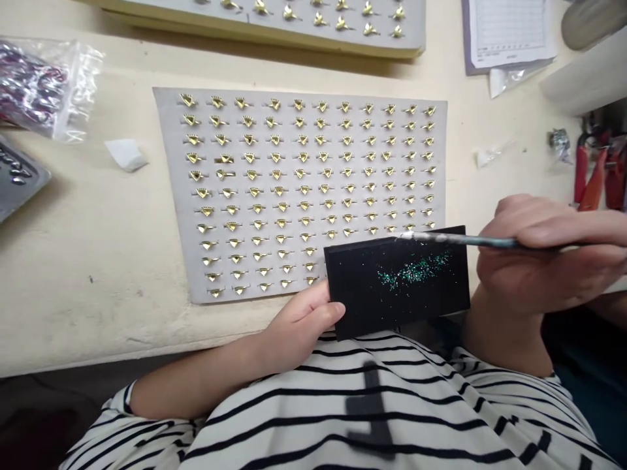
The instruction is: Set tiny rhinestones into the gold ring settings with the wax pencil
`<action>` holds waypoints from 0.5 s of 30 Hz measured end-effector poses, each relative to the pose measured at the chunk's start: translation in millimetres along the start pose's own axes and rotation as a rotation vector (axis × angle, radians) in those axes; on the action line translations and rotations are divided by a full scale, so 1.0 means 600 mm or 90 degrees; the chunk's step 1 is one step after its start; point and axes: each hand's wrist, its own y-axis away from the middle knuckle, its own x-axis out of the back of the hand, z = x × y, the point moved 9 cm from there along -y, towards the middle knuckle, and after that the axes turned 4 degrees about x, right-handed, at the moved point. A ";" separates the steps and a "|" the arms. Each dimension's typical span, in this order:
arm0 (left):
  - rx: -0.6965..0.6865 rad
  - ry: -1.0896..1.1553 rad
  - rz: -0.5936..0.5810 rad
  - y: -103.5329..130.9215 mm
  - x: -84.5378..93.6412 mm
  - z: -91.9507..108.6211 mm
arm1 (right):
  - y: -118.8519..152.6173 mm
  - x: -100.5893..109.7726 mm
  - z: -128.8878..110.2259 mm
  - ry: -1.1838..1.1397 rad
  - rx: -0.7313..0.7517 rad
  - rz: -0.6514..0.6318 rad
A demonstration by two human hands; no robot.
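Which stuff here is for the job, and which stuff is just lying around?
Seems part of the job:
- black board, held in the left hand
- tiny sparkly bits on it
- thin stick, held in the right hand
- probably the nearby gold-coloured rings

Seems just lying around:
- plastic bag
- white scrap
- paper pad
- red-handled tools

about the lower ring board (192,248): at eight o'clock, desk (98,274), room to pass. at twelve, narrow desk strip, passable; beyond it, thick upper ring board (294,34), barrier. toward five, black plate (357,294) and brush (482,241), corner blocked. nine: paper scrap (126,155), slight obstacle. ten: plastic bag (44,85), obstacle. two: paper pad (512,32), obstacle. three: red-handled tools (581,170), obstacle.
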 end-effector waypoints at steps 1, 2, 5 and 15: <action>0.000 0.000 -0.001 0.000 0.000 0.001 | 0.002 -0.009 0.003 -0.021 -0.011 -0.020; -0.001 -0.005 0.000 -0.001 0.000 0.002 | 0.003 -0.015 0.007 -0.036 -0.025 -0.036; -0.020 -0.032 0.003 -0.002 0.002 0.008 | 0.006 -0.019 0.006 -0.066 -0.025 -0.061; -0.010 -0.053 0.022 -0.002 0.005 0.010 | 0.016 -0.010 0.003 -0.020 -0.052 -0.070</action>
